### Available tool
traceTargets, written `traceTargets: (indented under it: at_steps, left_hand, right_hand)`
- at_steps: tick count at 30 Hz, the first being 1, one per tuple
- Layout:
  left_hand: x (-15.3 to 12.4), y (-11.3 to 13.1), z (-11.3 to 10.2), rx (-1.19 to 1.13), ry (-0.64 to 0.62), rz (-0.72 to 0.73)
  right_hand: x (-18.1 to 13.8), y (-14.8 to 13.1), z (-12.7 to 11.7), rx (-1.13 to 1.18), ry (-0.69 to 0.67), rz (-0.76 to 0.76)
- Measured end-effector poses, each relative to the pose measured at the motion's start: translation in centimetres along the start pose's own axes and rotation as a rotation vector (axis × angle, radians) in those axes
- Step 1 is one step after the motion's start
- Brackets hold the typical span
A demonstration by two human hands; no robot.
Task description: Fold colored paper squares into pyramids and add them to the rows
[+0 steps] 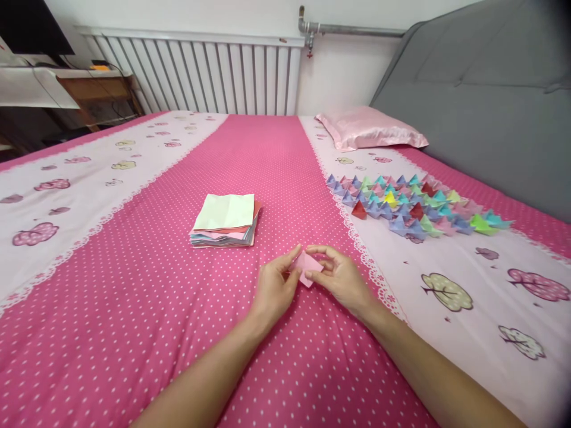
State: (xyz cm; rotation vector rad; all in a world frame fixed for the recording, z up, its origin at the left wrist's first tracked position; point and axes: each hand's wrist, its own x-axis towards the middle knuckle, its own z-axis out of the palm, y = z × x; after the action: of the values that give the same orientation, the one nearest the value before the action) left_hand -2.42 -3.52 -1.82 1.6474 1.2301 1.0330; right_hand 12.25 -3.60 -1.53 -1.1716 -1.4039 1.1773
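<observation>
A small folded piece of pink paper [307, 267] is held between my two hands, just above the pink dotted bedsheet. My left hand [277, 282] pinches its left corner between thumb and fingers. On the other side, my right hand [341, 276] grips the right corner, its thumb on the near face. Ahead and to the left lies a stack of square paper sheets [225, 214], pale yellow-green on top with red, pink and grey-blue edges beneath. Several rows of small folded paper boats [410, 205] in many colours stand to the right.
The bedsheet [267, 148] has pale strips with printed trees. A pink satin pillow [370, 128] rests at the far right, by a grey padded headboard [486, 89]. Beyond the bed are a white radiator [200, 71], a pipe with a valve, and a desk with a monitor [33, 27].
</observation>
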Motion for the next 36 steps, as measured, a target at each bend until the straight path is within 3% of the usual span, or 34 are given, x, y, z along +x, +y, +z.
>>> traceTargets:
  at_steps: [2,4,8,14,28,36]
  left_hand:
    - [0.1,-0.5,-0.1,0.323,0.021,0.086]
    - [0.1,-0.7,-0.2,0.583,0.042,0.186]
    - [-0.1,-0.4,-0.4,0.814,0.077,0.324]
    - [-0.1,0.3,-0.4,0.897,-0.005,0.259]
    - [-0.1,-0.9,-0.2,0.917,-0.081,0.203]
    - [-0.1,-1.4,-0.1,0.953,-0.149,0.172]
  right_hand:
    - [0.2,0.9,0.1,-0.211,-0.001,-0.008]
    - [0.2,1.4,0.1,-0.459,0.008,-0.118]
    - [0.0,1.3,-0.1,-0.748,-0.005,-0.334]
    - [-0.7,0.1,-0.2,-0.912,0.046,-0.259]
    - [-0.9,-0.2,-0.3,-1.194,-0.128,-0.118]
    - [-0.7,0.2,-0.6,-1.240,-0.176,-0.145]
